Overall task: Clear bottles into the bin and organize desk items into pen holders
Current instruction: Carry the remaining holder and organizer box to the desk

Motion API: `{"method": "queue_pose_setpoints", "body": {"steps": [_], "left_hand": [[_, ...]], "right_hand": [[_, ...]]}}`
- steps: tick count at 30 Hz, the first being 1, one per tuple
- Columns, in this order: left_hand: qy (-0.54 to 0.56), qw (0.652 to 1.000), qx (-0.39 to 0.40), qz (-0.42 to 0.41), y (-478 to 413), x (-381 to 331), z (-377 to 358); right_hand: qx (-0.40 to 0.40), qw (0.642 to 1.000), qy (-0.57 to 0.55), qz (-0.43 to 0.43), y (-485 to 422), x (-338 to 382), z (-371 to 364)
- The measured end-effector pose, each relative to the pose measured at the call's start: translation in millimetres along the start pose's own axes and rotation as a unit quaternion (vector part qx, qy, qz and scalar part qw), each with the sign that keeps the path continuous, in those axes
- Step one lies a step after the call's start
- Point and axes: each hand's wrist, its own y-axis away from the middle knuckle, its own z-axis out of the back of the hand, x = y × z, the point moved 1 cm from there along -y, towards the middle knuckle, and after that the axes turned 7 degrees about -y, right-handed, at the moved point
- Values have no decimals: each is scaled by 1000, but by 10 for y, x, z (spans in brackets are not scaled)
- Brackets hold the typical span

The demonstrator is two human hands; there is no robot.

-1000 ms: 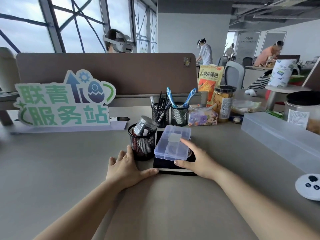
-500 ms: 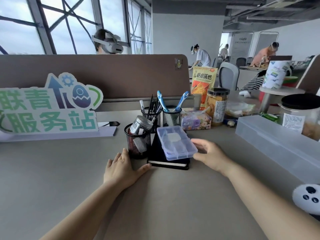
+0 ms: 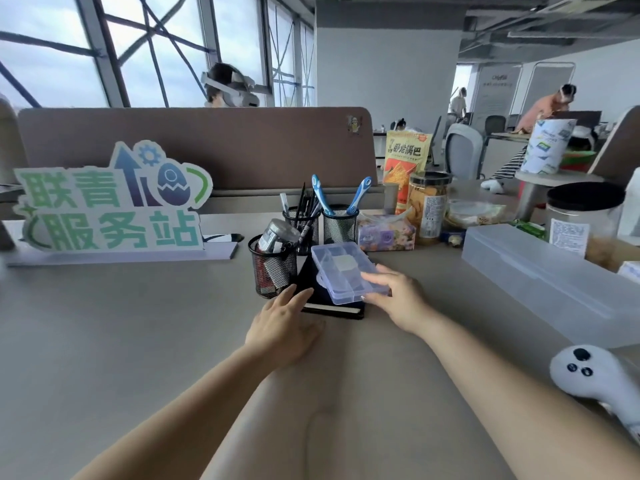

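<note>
My left hand [image 3: 282, 327] lies flat and loose, fingertips at the notebook [image 3: 322, 299]; my right hand [image 3: 398, 297] grips the box [image 3: 348, 271] on top; just beyond, three holders [image 3: 273, 268] look filled; I see no bottles, so mostly tidying remains, I judge.

Bare desk [image 3: 121, 341] lies open to the left; three mesh pen holders [image 3: 273, 268] crowd behind the notebook [image 3: 332, 304] (touching it), long clear box [image 3: 554, 282] walls the right.
</note>
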Motion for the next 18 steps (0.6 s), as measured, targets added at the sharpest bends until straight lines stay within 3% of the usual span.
{"method": "queue_pose_setpoints", "body": {"steps": [6, 12, 18], "left_hand": [[72, 996, -48, 17, -115, -76, -4], [103, 990, -96, 10, -219, -175, -97], [127, 985, -116, -5, -370, -191, -147]], "right_hand": [[-132, 990, 2, -42, 119, -250, 360], [-68, 984, 123, -112, 170, -590, 499], [-43, 981, 160, -96, -14, -642, 445]]}}
